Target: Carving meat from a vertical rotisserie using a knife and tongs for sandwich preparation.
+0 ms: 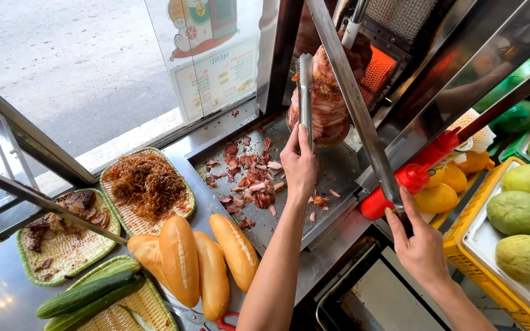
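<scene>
Fingers of our left hand grip steel tongs against the upright meat spit; our right hand holds a long knife. Meat looks soft and greasy, both tools stiff. Grill and glass crowd us; the tray below lies open.

Left hand raised, forearm extended upward, fingers closed in a grip. Right hand lower, fingers wrapped tight, wrist bent.
</scene>
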